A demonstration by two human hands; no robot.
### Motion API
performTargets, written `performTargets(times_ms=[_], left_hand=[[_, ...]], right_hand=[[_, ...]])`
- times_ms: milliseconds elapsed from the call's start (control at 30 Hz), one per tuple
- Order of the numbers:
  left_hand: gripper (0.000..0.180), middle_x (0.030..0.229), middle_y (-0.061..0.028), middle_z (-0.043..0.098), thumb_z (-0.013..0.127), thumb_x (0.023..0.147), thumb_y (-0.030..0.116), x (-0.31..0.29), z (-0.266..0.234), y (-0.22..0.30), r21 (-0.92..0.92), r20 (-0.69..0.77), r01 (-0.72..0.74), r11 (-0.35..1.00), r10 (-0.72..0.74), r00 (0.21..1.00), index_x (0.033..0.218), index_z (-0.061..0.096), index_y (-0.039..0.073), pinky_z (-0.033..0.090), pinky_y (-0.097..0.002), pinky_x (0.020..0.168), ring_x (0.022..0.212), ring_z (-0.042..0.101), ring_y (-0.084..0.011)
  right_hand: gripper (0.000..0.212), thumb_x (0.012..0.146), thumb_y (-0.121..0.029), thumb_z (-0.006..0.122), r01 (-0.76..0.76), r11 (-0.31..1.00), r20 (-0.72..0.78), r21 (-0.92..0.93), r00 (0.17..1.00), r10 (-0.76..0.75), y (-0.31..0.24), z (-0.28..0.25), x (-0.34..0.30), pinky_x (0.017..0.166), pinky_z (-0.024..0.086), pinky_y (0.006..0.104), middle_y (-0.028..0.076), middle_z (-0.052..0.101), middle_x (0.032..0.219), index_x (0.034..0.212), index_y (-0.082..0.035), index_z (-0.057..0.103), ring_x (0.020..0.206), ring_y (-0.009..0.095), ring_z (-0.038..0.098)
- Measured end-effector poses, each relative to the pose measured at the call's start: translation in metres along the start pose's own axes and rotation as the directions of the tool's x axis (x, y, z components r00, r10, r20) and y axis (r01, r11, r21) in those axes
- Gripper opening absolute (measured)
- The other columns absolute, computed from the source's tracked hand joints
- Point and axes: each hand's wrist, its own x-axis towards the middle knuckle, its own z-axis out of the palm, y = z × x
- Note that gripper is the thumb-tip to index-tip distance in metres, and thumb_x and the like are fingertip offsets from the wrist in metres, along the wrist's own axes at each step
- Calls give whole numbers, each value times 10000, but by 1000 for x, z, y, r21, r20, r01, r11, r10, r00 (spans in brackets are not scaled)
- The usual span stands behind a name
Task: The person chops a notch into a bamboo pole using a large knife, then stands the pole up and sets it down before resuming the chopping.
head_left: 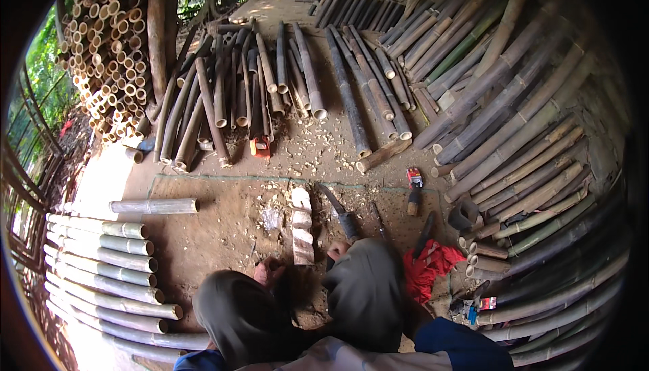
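Between my raised knees and the wooden block, my left hand [270,273] is low over the dirt, its fingers curled and partly hidden by my left knee [233,310]. My right hand [336,250] also looks closed, beside my right knee [365,286], which covers part of it. What either hand holds, if anything, is hidden. Just ahead lies a pale wooden block [301,229] with notches cut along it. Right of the block is a machete [332,200] with a dark handle [349,225], its end close to my right hand.
Bamboo poles [101,259] lie in a row at left. More bamboo [236,87] is spread ahead, and long poles [500,114] fill the right. Cut bamboo [111,53] is stacked far left. A red cloth [433,269], sheathed blade [424,232], thin tool [378,219] and orange saw [259,146] lie about.
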Motion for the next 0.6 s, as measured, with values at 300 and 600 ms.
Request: performTargets(times_ms=[300, 600], left_hand=[[524, 1137, -134, 718, 835, 897, 339, -26, -33, -71, -402, 153, 134, 906, -78, 985, 1284, 636, 48, 546, -402, 891, 1036, 693, -252], [686, 1250, -177, 692, 853, 897, 337, -17, -33, -61, -253, 67, 251, 934, -242, 968, 1450, 558, 58, 553, -423, 966, 1157, 683, -272]], right_hand=[[234, 938, -250, 726, -390, 915, 100, -100, 911, 399, 74, -36, -161, 742, 538, 425, 160, 703, 870, 969, -24, 671, 815, 301, 711], [226, 936, -236, 731, -294, 953, 101, -68, 949, 300, 78, -73, -143, 745, 540, 420, 154, 702, 864, 971, -20, 673, 819, 294, 712]])
